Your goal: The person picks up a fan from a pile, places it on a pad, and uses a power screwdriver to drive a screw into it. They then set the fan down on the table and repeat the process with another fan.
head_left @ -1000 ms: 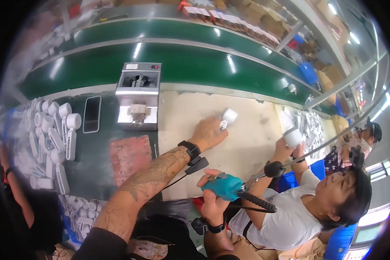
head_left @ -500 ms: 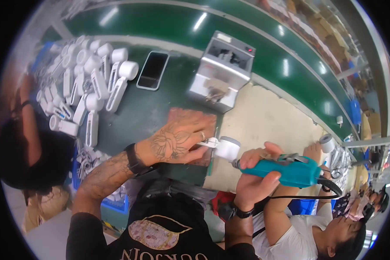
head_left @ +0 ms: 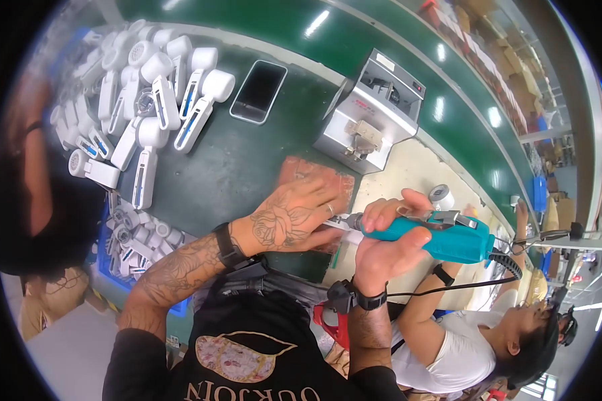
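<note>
My left hand point(head_left: 291, 219), tattooed and wearing a ring, presses a white plastic fan part point(head_left: 352, 236) down on a worn reddish block point(head_left: 341, 184). Its fingers close around the part and cover most of it. A teal electric screwdriver point(head_left: 458, 240) lies in my right hand point(head_left: 384, 250), gripped near its nose. The tool points left, and its tip meets the white part beside my left fingers. The exact contact point is too small to make out.
White handheld fans point(head_left: 145, 170) are heaped at the left, above a blue bin point(head_left: 180, 308) of small white parts. A phone point(head_left: 259, 92) lies behind my hands, near a grey screw-feeder machine point(head_left: 341, 134). A cable point(head_left: 441, 287) trails from the screwdriver. Co-workers sit at right point(head_left: 448, 341) and left point(head_left: 53, 200).
The screwdriver has moved left, its tip now at the white part by my left fingers. The part's round head is now mostly hidden behind my right hand. The whole view has shifted slightly.
</note>
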{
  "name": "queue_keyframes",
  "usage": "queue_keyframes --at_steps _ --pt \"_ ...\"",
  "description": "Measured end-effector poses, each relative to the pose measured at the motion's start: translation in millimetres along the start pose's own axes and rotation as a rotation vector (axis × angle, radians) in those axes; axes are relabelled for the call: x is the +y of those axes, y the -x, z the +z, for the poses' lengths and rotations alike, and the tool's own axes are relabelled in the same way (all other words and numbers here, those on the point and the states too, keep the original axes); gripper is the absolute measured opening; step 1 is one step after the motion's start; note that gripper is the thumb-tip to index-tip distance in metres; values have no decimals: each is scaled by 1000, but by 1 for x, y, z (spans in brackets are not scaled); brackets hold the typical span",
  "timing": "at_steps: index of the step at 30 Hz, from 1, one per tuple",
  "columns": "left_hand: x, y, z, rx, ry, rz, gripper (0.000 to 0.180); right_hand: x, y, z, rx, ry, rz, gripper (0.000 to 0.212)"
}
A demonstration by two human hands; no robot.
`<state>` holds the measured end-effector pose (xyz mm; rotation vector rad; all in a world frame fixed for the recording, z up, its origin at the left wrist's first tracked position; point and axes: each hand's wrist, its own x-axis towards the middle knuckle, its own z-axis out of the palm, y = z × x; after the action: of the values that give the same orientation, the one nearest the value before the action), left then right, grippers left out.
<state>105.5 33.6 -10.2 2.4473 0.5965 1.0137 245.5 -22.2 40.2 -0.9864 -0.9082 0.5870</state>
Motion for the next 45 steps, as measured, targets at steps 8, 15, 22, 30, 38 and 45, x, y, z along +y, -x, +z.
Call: queue_keyframes --at_steps 8,15,22,30,38,45 --pt "-2 -4 2 -47 58 -2 33 1 -2 0 -33 41 -26 75" --pt "-2 -5 2 -25 70 15 32 0 -3 -2 -74 44 -11 77" --pt "-2 -2 2 -38 36 -25 35 0 -4 -2 -72 20 -6 77" --pt "3 1 1 -117 46 -90 39 0 -3 -2 -66 5 -15 76" --pt "-2 0 -3 -180 13 21 34 3 -5 -1 -61 11 -24 76" --pt "-1 0 -1 -194 62 -19 37 2 -5 -4 -75 -17 -23 77"
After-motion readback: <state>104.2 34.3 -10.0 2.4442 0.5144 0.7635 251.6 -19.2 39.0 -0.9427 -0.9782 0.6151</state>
